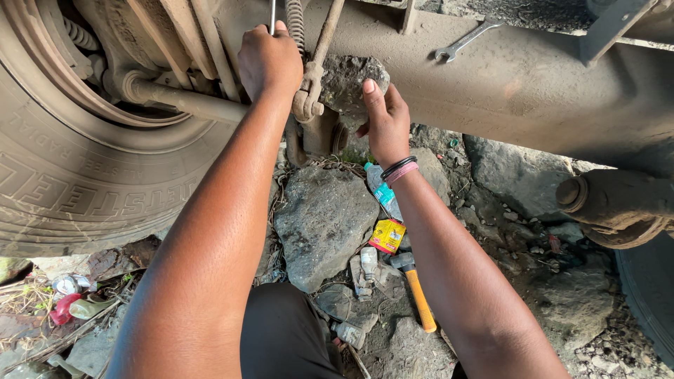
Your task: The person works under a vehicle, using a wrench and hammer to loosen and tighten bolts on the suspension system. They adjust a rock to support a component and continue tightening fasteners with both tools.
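My left hand (pixel 269 60) is closed around a thin metal rod (pixel 272 14) that rises under the vehicle, beside a rusty coil spring (pixel 295 24) and a rusty linkage rod (pixel 317 67). My right hand (pixel 382 121) reaches up with fingers apart, its thumb raised, touching a dusty lump (pixel 351 81) just below the grimy axle beam (pixel 505 77). It holds nothing. Dark and pink bands circle that wrist.
A large tyre (pixel 77 189) fills the left. A spanner (pixel 463 41) rests on the beam. On the rocky ground lie a hammer with an orange handle (pixel 418 291), a small yellow box (pixel 387 235), a plastic bottle (pixel 382 191) and litter. Another tyre (pixel 649 295) stands at right.
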